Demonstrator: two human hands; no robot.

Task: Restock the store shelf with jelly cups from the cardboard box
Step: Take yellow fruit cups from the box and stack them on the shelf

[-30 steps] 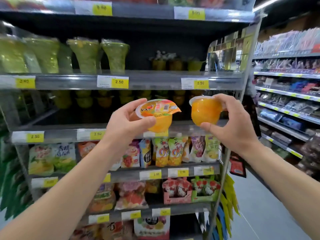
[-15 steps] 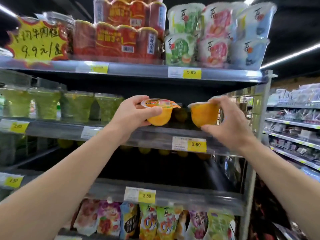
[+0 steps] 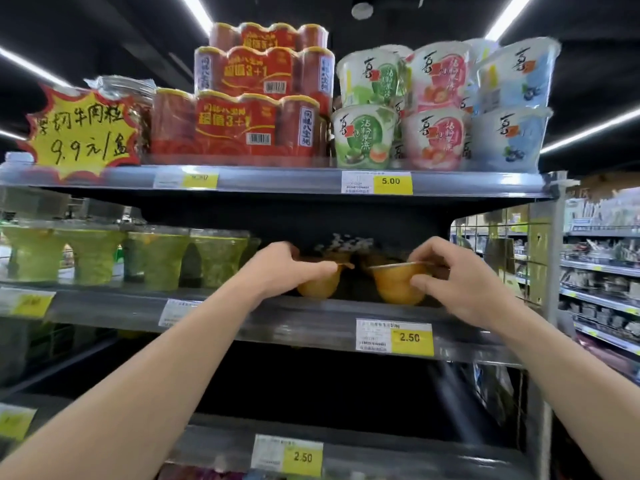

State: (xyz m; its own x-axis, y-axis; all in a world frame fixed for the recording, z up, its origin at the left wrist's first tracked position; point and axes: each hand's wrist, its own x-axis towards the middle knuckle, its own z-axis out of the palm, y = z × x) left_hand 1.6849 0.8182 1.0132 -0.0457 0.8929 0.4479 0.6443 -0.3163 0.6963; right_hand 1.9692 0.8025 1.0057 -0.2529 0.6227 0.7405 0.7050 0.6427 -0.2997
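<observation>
The left hand [image 3: 277,268] grips one orange jelly cup [image 3: 317,285] and the right hand [image 3: 460,282] pinches another jelly cup [image 3: 398,285]; both cups sit at the front of the middle shelf [image 3: 277,317], with more cups behind in the dark.

Orange jelly cups [image 3: 318,284]: 2. Hands [image 3: 287,271]: 2. Green cups [image 3: 91,256]: 4. Yellow price tags [image 3: 393,181]: 7. Starburst sign [image 3: 81,133]: 1.

Single head-worn wide-angle view, close, facing the shelf [image 3: 311,317] at eye level.
</observation>
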